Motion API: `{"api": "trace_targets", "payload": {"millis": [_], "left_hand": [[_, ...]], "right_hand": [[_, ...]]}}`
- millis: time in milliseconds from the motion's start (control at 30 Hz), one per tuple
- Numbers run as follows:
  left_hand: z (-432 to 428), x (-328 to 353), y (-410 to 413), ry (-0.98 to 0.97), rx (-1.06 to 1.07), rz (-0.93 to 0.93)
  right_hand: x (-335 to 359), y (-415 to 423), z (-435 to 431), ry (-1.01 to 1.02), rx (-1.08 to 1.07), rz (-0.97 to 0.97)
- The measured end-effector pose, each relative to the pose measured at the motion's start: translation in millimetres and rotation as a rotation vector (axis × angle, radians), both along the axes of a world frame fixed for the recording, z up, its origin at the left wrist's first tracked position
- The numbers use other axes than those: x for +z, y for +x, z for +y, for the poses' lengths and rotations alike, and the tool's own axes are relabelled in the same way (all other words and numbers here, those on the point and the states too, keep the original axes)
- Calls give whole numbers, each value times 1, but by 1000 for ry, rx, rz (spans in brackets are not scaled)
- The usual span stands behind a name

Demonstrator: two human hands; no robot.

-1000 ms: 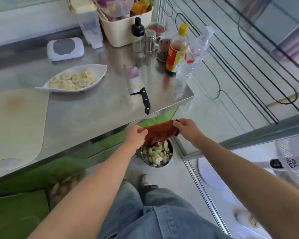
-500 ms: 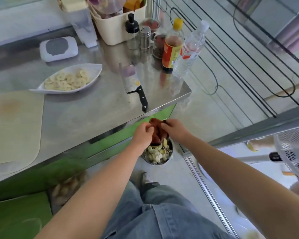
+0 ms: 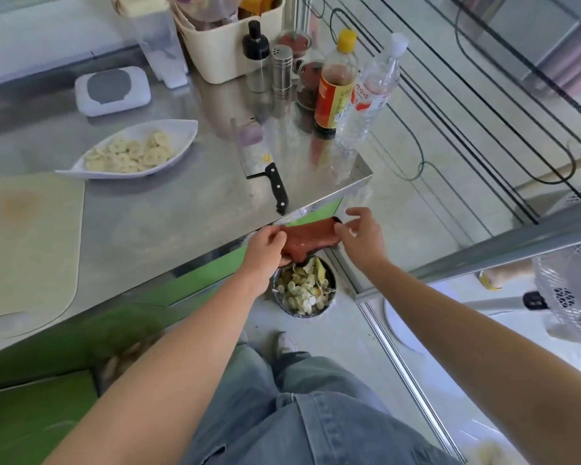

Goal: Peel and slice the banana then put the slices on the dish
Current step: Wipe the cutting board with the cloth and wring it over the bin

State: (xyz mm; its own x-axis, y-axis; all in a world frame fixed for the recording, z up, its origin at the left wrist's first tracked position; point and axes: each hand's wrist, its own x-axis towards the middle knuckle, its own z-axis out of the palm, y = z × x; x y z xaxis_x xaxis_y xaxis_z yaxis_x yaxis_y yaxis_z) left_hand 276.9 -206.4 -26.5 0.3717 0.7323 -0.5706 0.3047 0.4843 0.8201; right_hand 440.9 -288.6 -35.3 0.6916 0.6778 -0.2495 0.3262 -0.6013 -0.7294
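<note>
Banana slices (image 3: 133, 155) lie heaped in a white boat-shaped dish (image 3: 182, 134) on the steel table. A cleaver with a black handle (image 3: 260, 161) lies flat near the table's front right corner. Off the table edge, my left hand (image 3: 265, 246) and my right hand (image 3: 359, 238) each pinch one end of a reddish-brown cloth (image 3: 311, 236), stretched between them. Right below it a metal bucket (image 3: 304, 290) on the floor holds banana peel and scraps.
A pale cutting board (image 3: 24, 243) lies at the table's left. At the back stand a white box (image 3: 113, 90), a cream basket (image 3: 228, 41), shakers, a sauce bottle (image 3: 336, 85) and a water bottle (image 3: 371, 92). A fan (image 3: 574, 290) stands at the right.
The cloth was stretched out, then bunched between my hands over the bucket; now my hands have drawn apart and it is spread out again.
</note>
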Motion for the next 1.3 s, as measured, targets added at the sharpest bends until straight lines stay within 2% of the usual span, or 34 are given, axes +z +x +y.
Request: {"api": "trace_targets", "payload": {"millis": [67, 133, 200, 433, 567, 633, 700, 767, 800, 900, 1000, 1067, 1167, 1200, 1233, 1300], "left_hand": [[-2, 3, 3, -45, 36, -52], [-3, 2, 3, -17, 41, -57], [-3, -1, 0, 25, 35, -47], [-10, 6, -1, 20, -40, -116], [-11, 5, -3, 32, -25, -104], [-8, 6, -7, 36, -8, -79], [-4, 5, -13, 46, -71, -50], [-1, 7, -16, 89, -229, -7], [-1, 10, -15, 105, -307, 10], [-1, 23, -10, 165, -450, 73], [2, 35, -13, 245, -499, 83], [7, 34, -19, 342, -485, 176], [14, 21, -28, 439, -297, 444], [15, 15, -28, 403, -231, 499], [15, 11, -27, 334, -164, 501], [16, 12, -20, 29, 22, 305]], "right_hand": [[9, -8, -2, 181, 111, -112], [15, -14, -2, 226, 280, 3], [17, -19, -1, 149, 412, 122], [18, -32, 5, 68, 350, 388], [19, -24, 6, -39, 441, 449], [13, -10, 5, -139, 452, 363], [7, 7, 0, -228, 353, 217], [8, 14, -5, -214, 287, 122], [9, 15, -4, -158, 323, 103], [10, 7, 3, -76, 711, 101], [5, -4, 9, -261, 925, -41], [6, -6, 12, -356, 854, -124], [7, -6, 19, -274, 508, 196], [8, -10, 24, -219, 443, 233], [11, -17, 28, -168, 410, 191], [18, -35, 39, -76, 400, 129]]}}
